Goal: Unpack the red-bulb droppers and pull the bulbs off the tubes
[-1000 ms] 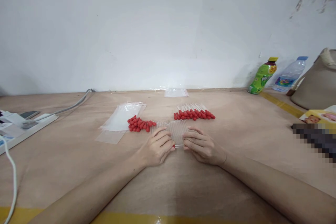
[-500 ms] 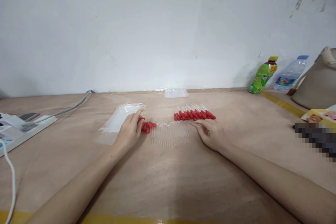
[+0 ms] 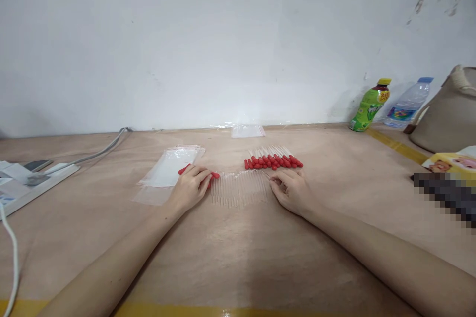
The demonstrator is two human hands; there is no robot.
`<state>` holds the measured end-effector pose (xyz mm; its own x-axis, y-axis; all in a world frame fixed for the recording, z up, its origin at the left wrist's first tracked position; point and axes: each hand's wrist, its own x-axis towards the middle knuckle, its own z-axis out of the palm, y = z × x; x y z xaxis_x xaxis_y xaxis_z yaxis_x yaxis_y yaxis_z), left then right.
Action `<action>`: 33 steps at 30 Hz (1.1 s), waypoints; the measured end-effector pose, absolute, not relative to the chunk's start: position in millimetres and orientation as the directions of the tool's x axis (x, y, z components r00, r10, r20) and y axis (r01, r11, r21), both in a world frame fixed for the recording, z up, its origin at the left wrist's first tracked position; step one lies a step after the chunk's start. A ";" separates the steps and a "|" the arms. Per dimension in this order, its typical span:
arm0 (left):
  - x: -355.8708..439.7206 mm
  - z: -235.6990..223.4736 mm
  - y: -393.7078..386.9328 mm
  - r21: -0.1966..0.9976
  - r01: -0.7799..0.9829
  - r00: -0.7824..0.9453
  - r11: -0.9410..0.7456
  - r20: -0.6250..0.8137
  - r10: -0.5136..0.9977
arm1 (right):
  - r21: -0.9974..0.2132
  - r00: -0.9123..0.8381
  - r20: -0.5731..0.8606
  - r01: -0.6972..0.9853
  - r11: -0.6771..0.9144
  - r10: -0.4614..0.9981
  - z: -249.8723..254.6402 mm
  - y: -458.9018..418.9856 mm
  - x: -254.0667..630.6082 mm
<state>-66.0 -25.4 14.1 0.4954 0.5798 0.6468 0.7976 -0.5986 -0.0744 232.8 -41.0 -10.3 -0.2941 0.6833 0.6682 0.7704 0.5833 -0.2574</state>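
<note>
As clear tubes (image 3: 240, 189) lie near centre, likely for shared reach, the left hand (image 3: 190, 187) covers red bulbs (image 3: 215, 175), grip hidden from me, while the right hand (image 3: 293, 190) apparently pinches a tube (image 3: 266, 175).

- left hand (image 3: 191, 185), left of centre, kinda cupped over some small red teardrop-shaped bulbs (image 3: 215, 175)
- right hand (image 3: 292, 188), right of centre, fingers bunched by the right end of a row of thin clear tubes (image 3: 238, 190), can't tell if it's pinching one
- just above those, thin pale tubes with red bulb ends (image 3: 273, 161)
- flat clear plastic bags (image 3: 163, 168), left of centre
- green plastic bottle with a yellow cap (image 3: 368, 109), right side, leaning
</note>
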 end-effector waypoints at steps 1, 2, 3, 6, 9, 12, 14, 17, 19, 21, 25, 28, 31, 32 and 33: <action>-66.2 14.1 -26.2 -0.091 0.786 0.518 -0.612 0.637 0.571 | -0.257 -0.298 0.671 0.766 0.590 0.679 -9.7 -41.7 232.1; -66.3 14.1 -27.0 -0.105 0.777 0.536 -0.621 0.627 0.565 | -0.259 -0.301 0.671 0.762 0.594 0.678 -9.0 -42.5 231.2; -66.3 14.4 -27.9 -0.117 0.771 0.550 -0.626 0.617 0.563 | -0.263 -0.300 0.669 0.760 0.594 0.680 -8.4 -43.3 230.2; -66.2 16.9 -31.9 -0.137 0.783 0.554 -0.606 0.596 0.582 | -0.269 -0.299 0.660 0.763 0.588 0.690 -7.5 -45.0 227.1; -65.7 21.7 -37.3 -0.144 0.821 0.517 -0.552 0.597 0.614 | -0.247 -0.317 0.656 0.768 0.591 0.685 -8.4 -45.1 225.3; -65.2 25.8 -41.5 -0.139 0.843 0.485 -0.519 0.613 0.624 | -0.224 -0.338 0.651 0.770 0.598 0.679 -9.8 -44.7 225.4; -65.2 26.8 -42.7 -0.133 0.849 0.470 -0.511 0.632 0.617 | -0.212 -0.353 0.642 0.771 0.600 0.681 -10.5 -44.5 226.2; -65.5 26.3 -42.9 -0.129 0.851 0.459 -0.509 0.653 0.602 | -0.196 -0.372 0.636 0.770 0.608 0.676 -11.1 -44.3 226.9; -64.8 26.1 -42.9 -0.129 0.847 0.461 -0.516 0.661 0.592 | -0.195 -0.372 0.640 0.767 0.611 0.672 -11.0 -44.1 226.7; -61.8 27.1 -42.9 -0.124 0.842 0.464 -0.525 0.663 0.588 | -0.208 -0.362 0.643 0.766 0.609 0.675 -10.2 -44.0 226.4; -44.3 31.1 -40.3 -0.075 0.838 0.463 -0.540 0.622 0.631 | -0.275 -0.320 0.638 0.755 0.595 0.701 -8.1 -43.5 226.6; -21.1 34.1 -31.3 -0.016 0.838 0.457 -0.545 0.566 0.686 | -0.322 -0.296 0.623 0.747 0.582 0.724 -7.8 -42.3 227.9; 7.1 37.9 -15.3 0.054 0.852 0.424 -0.520 0.512 0.747 | -0.334 -0.291 0.612 0.748 0.574 0.736 -8.4 -40.7 229.0; 16.5 39.4 -9.2 0.085 0.859 0.405 -0.505 0.492 0.771 | -0.336 -0.294 0.608 0.747 0.574 0.737 -8.4 -40.3 229.2; 25.4 41.0 -3.2 0.123 0.867 0.377 -0.482 0.469 0.799 | -0.336 -0.298 0.605 0.745 0.576 0.738 -8.3 -40.2 229.3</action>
<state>25.4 -3.2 41.0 0.3771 0.7986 0.4690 0.8674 -0.4820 0.1233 229.3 -40.2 -8.3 -0.2977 0.7381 0.6055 0.7450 0.5762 -0.3362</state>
